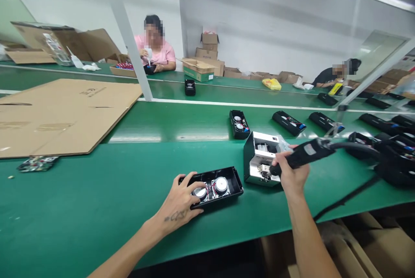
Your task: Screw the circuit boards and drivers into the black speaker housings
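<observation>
My left hand (181, 202) lies on the left end of an open black speaker housing (223, 187) with two round silver drivers, fingers curled over its edge. My right hand (290, 174) is closed round a black electric screwdriver (303, 155) with a thick cable running right. The screwdriver's tip sits at a small silver screw feeder box (259, 159) just right of the housing.
More black speaker housings (239, 124) lie along the green belt (129, 191) to the right. A flat cardboard sheet (58, 113) covers the left, with a circuit board (37, 163) at its corner. Two people sit at the far side among cardboard boxes (199, 69). A white frame post (129, 40) crosses the middle.
</observation>
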`<state>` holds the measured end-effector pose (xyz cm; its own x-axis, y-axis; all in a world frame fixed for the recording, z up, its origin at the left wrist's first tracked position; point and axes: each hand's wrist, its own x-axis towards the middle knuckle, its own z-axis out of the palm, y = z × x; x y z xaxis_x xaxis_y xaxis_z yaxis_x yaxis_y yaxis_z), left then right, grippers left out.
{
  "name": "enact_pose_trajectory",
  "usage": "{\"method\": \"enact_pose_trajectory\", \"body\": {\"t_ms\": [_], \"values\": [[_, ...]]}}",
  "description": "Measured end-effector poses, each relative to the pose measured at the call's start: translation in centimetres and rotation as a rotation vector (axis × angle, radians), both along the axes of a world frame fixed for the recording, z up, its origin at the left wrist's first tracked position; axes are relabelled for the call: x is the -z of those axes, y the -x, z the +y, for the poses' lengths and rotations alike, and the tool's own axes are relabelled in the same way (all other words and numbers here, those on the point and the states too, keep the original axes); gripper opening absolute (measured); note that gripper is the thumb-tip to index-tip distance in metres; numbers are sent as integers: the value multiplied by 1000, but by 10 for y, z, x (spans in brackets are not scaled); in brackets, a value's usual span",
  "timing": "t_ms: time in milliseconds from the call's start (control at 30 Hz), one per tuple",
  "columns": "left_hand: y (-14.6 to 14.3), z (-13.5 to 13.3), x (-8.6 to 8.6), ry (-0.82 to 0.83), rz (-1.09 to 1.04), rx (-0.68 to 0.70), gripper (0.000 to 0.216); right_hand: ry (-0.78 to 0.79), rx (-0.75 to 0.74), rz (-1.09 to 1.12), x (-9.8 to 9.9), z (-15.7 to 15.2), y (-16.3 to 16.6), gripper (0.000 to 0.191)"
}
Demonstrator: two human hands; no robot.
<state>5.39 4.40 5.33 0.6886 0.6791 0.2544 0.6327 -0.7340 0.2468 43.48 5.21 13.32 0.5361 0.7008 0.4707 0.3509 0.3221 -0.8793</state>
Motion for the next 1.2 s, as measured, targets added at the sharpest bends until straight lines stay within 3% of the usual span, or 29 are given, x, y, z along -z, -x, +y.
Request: {"method": "enact_pose_trajectory", "body": {"t_ms": [133, 300, 433, 533, 633, 767, 1200], "values": [[-2, 4, -3, -11, 9, 17, 15, 82, -71, -16, -1, 2, 11, 44], [-2, -5, 4, -38, -13, 12, 18, 203, -330, 60, -1, -32, 44, 44], [-4, -10, 10, -54, -14, 3, 18, 47, -694, 365, -9, -60, 87, 37], [-5, -10, 11, -66, -11, 0, 19, -99, -843, 447, -17, -61, 122, 21], [-5, -10, 12, -77, -14, 3, 18, -174, -862, 439, -17, -53, 152, 15], [-6, -12, 13, -88, -22, 2, 18, -139, -884, 402, -4, -44, 177, 16], [-6, -13, 21, -96, -27, -20, 15, -34, -864, 355, 22, -38, 201, 22]]}}
